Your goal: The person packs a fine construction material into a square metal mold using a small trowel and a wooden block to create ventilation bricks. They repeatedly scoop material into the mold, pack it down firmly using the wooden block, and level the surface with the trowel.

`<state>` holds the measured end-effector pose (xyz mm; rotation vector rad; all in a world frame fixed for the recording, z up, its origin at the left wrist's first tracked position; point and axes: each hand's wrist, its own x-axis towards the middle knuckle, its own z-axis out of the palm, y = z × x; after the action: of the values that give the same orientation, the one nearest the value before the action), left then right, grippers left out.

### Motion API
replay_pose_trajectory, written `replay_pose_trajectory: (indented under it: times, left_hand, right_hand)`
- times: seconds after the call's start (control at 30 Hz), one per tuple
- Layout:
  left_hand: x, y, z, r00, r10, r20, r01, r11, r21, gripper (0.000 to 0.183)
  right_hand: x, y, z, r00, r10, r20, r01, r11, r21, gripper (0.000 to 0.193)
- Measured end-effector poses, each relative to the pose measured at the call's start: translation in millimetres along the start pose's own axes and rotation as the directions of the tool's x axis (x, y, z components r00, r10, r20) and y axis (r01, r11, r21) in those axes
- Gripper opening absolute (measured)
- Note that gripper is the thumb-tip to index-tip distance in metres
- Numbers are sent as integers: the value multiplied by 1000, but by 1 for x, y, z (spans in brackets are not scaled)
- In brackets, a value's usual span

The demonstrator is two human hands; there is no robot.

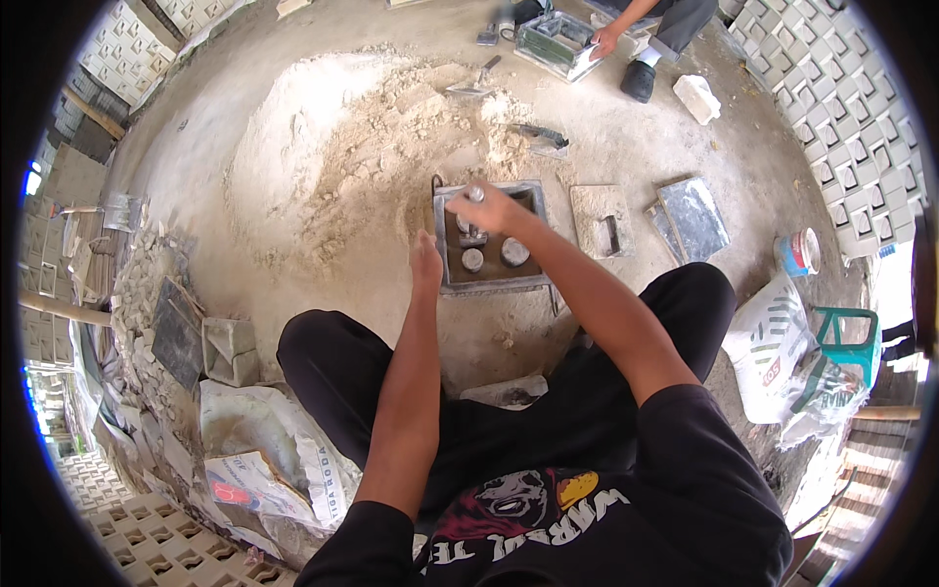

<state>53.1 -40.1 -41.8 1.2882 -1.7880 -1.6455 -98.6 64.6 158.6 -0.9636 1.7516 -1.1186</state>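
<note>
Between my knees on the floor sits a rectangular grey mould frame [494, 288] with a brown surface inside. Two round grey plugs [514, 251] stand up from it at the near side. My right hand [497, 211] reaches over the frame and is closed around a grey upright handle [476, 193]; its lower part goes down among the round pieces and is partly hidden. My left hand [424, 258] is at the frame's left side, fingers pointing up along the edge; whether it touches is unclear. I see nothing held in it.
A heap of pale sand [333, 127] lies beyond the frame, with a trowel [474, 81] on it. To the right are a board with a handle [602, 221], dark plates [693, 217], a bucket [799, 252] and sacks [768, 342]. Another person's hand [604, 41] works at a second mould [556, 44].
</note>
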Motion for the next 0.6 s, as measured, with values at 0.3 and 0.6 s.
replay_pose_trajectory:
  times: [0.3, 0.6]
  left_hand:
    - [-42, 69, 39, 975, 220, -34, -207, 951, 229, 64]
    - [-38, 48, 59, 966, 252, -54, -227, 931, 286, 69]
  right_hand:
    - [13, 50, -56, 987, 76, -142, -53, 985, 163, 46]
    - [-1, 57, -61, 919, -14, -395, 78, 986, 147, 32]
